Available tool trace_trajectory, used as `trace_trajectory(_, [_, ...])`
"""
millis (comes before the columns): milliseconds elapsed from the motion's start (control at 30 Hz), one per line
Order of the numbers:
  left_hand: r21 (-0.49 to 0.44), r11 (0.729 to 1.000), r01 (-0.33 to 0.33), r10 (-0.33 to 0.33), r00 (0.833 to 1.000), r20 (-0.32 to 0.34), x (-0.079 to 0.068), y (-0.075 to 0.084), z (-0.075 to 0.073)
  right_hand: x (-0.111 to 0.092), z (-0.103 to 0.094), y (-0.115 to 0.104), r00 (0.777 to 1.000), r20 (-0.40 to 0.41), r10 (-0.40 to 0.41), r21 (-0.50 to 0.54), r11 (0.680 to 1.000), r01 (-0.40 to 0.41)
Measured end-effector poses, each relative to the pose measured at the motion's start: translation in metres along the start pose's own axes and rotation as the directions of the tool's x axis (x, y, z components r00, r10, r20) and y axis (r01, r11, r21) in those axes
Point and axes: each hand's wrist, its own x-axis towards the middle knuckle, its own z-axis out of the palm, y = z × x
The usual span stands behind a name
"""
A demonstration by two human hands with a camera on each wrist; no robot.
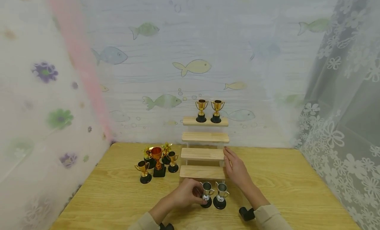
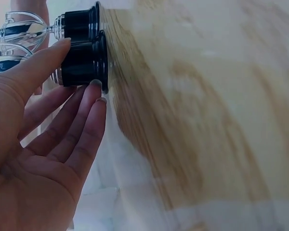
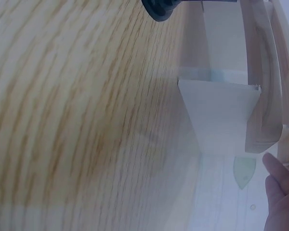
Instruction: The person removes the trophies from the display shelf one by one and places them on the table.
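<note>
My left hand [image 1: 185, 194] holds the nearer-left silver trophy cup [image 1: 206, 189], thumb and fingertips about its black base [image 2: 84, 62]. That cup is upright on the table. A second silver trophy cup [image 1: 221, 190] stands just right of it. My right hand [image 1: 238, 169] has its fingers extended along the right side of a stepped wooden display stand [image 1: 202, 172]. In the right wrist view, the fingertips [image 3: 274, 166] are at the ends of the stand's boards. Two gold trophy cups, one on the left [image 1: 201, 106] and one on the right [image 1: 217, 106], stand on the top step.
Left of the stand, several trophies are grouped: a red-bronze cup [image 1: 157, 160], gold cups [image 1: 143, 170] and star-topped ones [image 1: 167, 149]. The wood-grain table [image 1: 291, 190] reaches back to a fish-patterned curtain [image 1: 190, 32]. A lace curtain [image 1: 335, 134] hangs on the right.
</note>
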Motion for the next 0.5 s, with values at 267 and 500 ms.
trace_trajectory(267, [-0.031, 0.999, -0.017, 0.018, 1.000, 0.007, -0.008, -0.002, -0.005, 0.000, -0.001, -0.001, 1.000, 0.009, 0.009, -0.001, 1.000, -0.009])
trace_trajectory(500, [-0.006, 0.999, 0.046, -0.047, 0.998, -0.039, -0.017, 0.005, -0.021, 0.000, 0.001, 0.001, 1.000, 0.010, 0.005, 0.000, 1.000, -0.005])
